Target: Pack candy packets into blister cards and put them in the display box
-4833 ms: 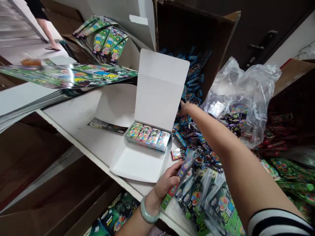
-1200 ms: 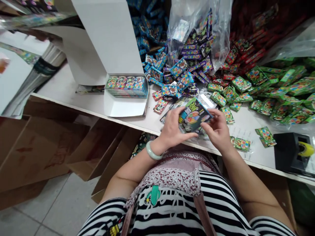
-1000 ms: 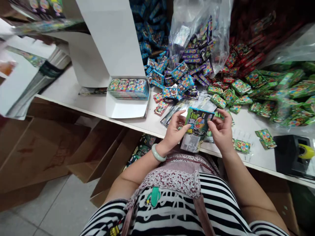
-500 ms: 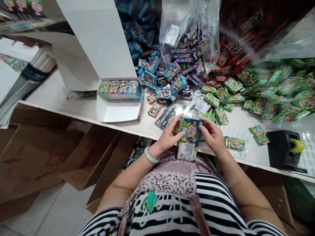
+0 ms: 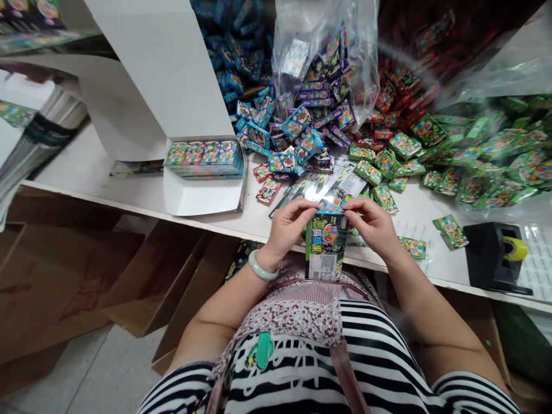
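Note:
I hold a small green and black printed packet (image 5: 325, 244) upright at the table's front edge. My left hand (image 5: 290, 223) pinches its top left corner and my right hand (image 5: 373, 225) pinches its top right corner. A pale green bangle (image 5: 262, 268) circles my left wrist. Flat clear packets (image 5: 321, 187) lie on the table just beyond my hands. To the left stands an open white box (image 5: 202, 195) with a row of small colourful boxes (image 5: 202, 156) packed inside.
Heaps of small boxes cover the white table (image 5: 107, 172): blue ones (image 5: 263, 121), purple ones in a clear bag (image 5: 328, 75), red ones (image 5: 401, 92) and green ones (image 5: 483, 161). A black tape dispenser (image 5: 495, 259) sits at right. Brown cartons (image 5: 77, 270) stand under the table.
My right hand came back from the blue heap. Both hands turned the packet from tilted to upright and lowered it toward the table's front edge. My view tipped down.

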Demonstrator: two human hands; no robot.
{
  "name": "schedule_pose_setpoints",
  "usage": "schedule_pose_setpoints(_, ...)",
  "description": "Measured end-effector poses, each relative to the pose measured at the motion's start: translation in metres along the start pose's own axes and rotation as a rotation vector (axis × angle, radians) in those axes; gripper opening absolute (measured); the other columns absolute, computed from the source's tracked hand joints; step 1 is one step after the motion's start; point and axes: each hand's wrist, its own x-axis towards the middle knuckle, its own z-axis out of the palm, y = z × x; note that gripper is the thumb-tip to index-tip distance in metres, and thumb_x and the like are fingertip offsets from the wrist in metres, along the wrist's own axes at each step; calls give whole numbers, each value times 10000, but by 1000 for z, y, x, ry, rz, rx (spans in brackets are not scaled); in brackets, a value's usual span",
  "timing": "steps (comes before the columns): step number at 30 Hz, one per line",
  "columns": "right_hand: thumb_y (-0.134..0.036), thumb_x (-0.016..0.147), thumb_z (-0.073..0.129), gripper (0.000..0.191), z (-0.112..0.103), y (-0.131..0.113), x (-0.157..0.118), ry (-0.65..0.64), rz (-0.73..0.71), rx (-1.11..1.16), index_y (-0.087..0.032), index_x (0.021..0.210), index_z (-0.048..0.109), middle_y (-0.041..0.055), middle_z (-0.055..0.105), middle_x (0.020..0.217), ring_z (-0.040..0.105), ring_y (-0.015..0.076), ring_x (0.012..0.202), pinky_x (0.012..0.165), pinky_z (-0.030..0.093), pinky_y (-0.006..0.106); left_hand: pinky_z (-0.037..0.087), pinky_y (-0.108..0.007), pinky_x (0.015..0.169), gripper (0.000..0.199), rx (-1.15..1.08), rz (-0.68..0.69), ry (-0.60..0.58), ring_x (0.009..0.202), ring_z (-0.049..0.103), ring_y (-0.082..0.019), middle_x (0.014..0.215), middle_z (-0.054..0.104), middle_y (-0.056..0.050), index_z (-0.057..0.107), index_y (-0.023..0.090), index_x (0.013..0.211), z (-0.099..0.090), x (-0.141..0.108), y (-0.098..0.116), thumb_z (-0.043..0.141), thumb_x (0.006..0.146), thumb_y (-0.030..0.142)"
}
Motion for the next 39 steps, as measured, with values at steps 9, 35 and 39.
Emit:
schedule_pose_setpoints(9, -473, 764, 759, 299, 1, -21, 20, -120, 110, 0, -203, 810, 640, 12, 678, 779, 605, 142, 678, 620, 497, 291, 534, -276, 675, 212, -71, -144, -31, 720, 634, -126, 776, 682, -6, 659, 173, 793, -1, 12, 20, 787, 759, 338)
schedule_pose_setpoints(35, -305, 945, 543, 243, -14, 5, -26, -71, -155, -267, -281, 1161, 651, 76, 658, 1203, 604, 205, 1136, 900, 537, 396, 557, -306, 794, 102, 212, 141, -190, 904, 662, -162, 926, 692, -35, 700, 222, 937, -9, 1, 1, 659, 897, 307)
schedule_pose_setpoints(39, -315, 922, 550, 241, -102, 28, -38, 237, 45, -479, -250, 1088, 713, 65, 709, 1102, 651, 191, 957, 838, 535, 362, 559, -308, 785, 68, 190, 137, -93, 908, 670, -161, 923, 706, -14, 691, 239, 903, -10, 5, -11, 717, 848, 269)
